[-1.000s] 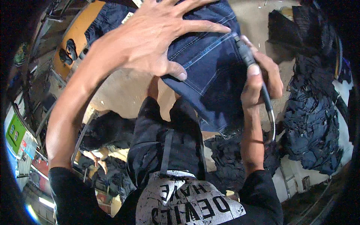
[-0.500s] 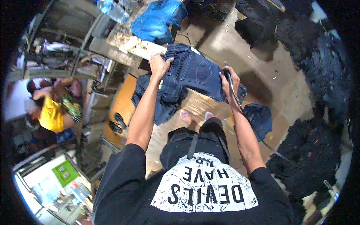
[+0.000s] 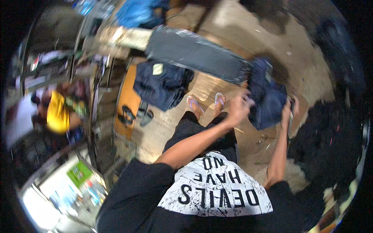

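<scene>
Head view, looking down: closest is the person's black shirt with a white panel of dark block lettering (image 3: 215, 190). Both arms reach out to the right. The left hand (image 3: 237, 108) and right hand (image 3: 289, 110) grip a bunched pair of dark blue jeans (image 3: 266, 101) from either side, up in the air over the dirt floor (image 3: 248, 143). It's all motion blur, so I can't really tell how the fingers sit, they just look curled into the denim. Feet in sandals (image 3: 205, 103) below. Further left, folded jeans with a small pale square label (image 3: 157, 69) lie on an orange board (image 3: 126, 105). Far left, a green rectangular sign (image 3: 79, 173).
</scene>
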`<state>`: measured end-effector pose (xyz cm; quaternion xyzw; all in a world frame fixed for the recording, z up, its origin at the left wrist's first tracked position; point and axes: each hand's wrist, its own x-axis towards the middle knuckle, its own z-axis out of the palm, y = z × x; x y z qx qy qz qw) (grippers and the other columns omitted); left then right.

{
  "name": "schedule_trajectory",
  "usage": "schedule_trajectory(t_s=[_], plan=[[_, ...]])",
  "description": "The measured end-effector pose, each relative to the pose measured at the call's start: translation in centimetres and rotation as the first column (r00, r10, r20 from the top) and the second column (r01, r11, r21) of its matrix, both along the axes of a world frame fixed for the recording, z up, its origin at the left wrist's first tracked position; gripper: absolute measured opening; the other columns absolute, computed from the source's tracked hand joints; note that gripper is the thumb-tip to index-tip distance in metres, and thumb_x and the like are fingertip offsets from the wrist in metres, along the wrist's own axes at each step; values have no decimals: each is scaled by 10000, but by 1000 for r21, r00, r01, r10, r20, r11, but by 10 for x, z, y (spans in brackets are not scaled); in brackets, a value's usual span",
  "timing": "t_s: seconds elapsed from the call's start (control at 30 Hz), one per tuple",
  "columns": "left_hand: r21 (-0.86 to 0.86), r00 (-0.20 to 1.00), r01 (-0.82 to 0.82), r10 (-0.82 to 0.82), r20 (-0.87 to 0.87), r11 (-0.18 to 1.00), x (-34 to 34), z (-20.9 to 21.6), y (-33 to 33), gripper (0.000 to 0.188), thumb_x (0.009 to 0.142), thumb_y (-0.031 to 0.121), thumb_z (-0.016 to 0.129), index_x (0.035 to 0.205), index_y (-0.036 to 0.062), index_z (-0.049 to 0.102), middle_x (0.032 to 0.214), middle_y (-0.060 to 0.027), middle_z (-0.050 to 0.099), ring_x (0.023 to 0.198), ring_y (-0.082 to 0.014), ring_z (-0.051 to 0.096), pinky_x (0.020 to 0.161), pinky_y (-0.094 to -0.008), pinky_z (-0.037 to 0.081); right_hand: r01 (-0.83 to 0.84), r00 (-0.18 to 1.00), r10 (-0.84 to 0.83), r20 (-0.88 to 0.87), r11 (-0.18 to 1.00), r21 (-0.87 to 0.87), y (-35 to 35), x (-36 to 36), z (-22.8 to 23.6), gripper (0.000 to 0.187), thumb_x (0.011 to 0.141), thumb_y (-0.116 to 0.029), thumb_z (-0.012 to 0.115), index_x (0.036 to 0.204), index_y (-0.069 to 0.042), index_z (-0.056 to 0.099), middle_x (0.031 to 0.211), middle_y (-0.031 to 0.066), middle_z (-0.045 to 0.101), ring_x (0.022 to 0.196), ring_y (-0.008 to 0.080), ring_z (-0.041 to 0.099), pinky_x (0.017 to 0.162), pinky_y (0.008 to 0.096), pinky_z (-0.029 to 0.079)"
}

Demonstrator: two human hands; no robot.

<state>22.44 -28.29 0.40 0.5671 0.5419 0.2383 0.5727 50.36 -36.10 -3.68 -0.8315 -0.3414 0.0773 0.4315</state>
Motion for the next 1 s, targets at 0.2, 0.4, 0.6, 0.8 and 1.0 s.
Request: schedule_trajectory(t_s=[0.2,0.4,0.6,0.8,1.0], plan=[[48,991,96,-91,-101,994,-99,-87,-15,255,914,181,778,1109,19,754,1119,-230,734,1055,-384,685,919,-475,514,-222,971,239,-5,894,-390,-70,-82,14,268,924,24,651,1189,-2,684,1088,135,733,1013,291,699,977,392,527],[447,965,72,51,-258,892,-355,-79,52,293,862,38,779,1154,48,762,1065,-162,694,1066,-360,677,949,-423,545,-568,790,473,-390,803,-178,-18,-329,18,269,979,-4,619,1238,-10,692,1147,214,734,1032,310,727,936,391,542],[623,827,-74,397,-398,779,-614,-130,102,624,872,69,776,1467,60,588,1479,-226,609,1375,-432,547,1185,-485,429,-656,729,627,-273,754,-21,48,-522,-19,296,937,-84,776,1213,-6,706,1090,165,761,1025,238,721,907,353,544],[-189,650,185,-264,-713,964,-702,-228,-47,544,893,453,742,1305,98,729,1215,-286,736,1142,-440,711,1000,-543,557,-555,824,542,-167,831,-40,1,-461,-11,247,954,-170,774,1158,-38,729,1008,168,771,909,254,743,833,377,568],[-521,841,407,-530,-108,751,-578,-258,-88,629,874,316,827,1439,87,674,1305,-173,754,1172,-240,741,974,-386,583,95,994,-105,-39,975,-201,-120,-309,-9,214,965,-194,777,1076,-20,720,876,86,711,814,175,657,773,339,537]])
